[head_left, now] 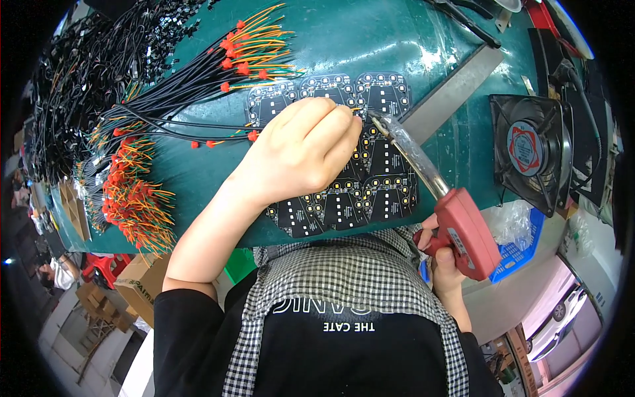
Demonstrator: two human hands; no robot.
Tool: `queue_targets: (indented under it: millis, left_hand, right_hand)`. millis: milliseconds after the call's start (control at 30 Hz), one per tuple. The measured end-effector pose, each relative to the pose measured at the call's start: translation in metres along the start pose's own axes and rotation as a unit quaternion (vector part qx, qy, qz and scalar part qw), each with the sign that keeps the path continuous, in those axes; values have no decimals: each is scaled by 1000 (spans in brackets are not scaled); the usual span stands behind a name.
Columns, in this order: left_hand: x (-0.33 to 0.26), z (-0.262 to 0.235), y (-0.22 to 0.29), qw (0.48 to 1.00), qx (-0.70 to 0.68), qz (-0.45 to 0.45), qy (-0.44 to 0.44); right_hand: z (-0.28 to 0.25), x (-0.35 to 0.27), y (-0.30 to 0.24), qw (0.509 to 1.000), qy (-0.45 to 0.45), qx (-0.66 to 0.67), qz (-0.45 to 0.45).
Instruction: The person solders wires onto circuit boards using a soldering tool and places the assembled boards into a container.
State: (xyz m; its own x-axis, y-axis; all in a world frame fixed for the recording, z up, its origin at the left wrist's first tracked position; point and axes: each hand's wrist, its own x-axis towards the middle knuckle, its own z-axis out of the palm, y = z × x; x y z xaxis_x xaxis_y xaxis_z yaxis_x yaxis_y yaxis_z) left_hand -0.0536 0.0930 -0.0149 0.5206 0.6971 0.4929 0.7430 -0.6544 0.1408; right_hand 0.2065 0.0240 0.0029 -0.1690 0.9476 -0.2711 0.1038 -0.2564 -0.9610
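**Above the circuit-board panel [383, 159], a curled left hand [304, 145] and a red soldering gun [466, 235] come close together**

Well to the left of the panel, toward its far side, lies a tangled heap of black cables [99, 73]. Nearer the panel, still on its left, a bundle with red connectors and orange wire ends [135, 198] spills toward the table's near edge. A second bundle [225, 63] of the same kind fans out beyond the panel's far left corner. From that side a few loose black cables [198, 126] run to the panel and pass out of sight beneath the left hand.

That hand covers the panel's middle, its fingers folded inward. An orange wire end [355, 109] shows at the fingertips; whether they close on it I cannot tell. The panel itself, several dark boards joined together, lies flat on the green table [463, 159]. Over its right part slants the soldering gun's barrel, the tip just beside the left fingertips; contact is unclear. Right of the panel's near corner, the right hand [446, 268] grips the gun's handle, fingers wrapped around it. A flat metal strip [456, 92] angles away from the panel's far right side, and a black fan [532, 151] stands farther right.
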Motion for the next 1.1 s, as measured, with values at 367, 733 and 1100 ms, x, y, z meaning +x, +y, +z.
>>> queue_targets:
  millis: [367,733,1100]
  left_hand:
    - [3,1,2,1000,7,-10,-10]
    - [1,-3,3,999,-7,-23,-26]
    - [-17,-50,-47,979,45,-191,-49]
  right_hand:
    - [-12,-7,19,996,-6,85,24]
    - [-2,-7,5,1000,2,21,-3]
    - [0,-6,5,998,30,9,-58]
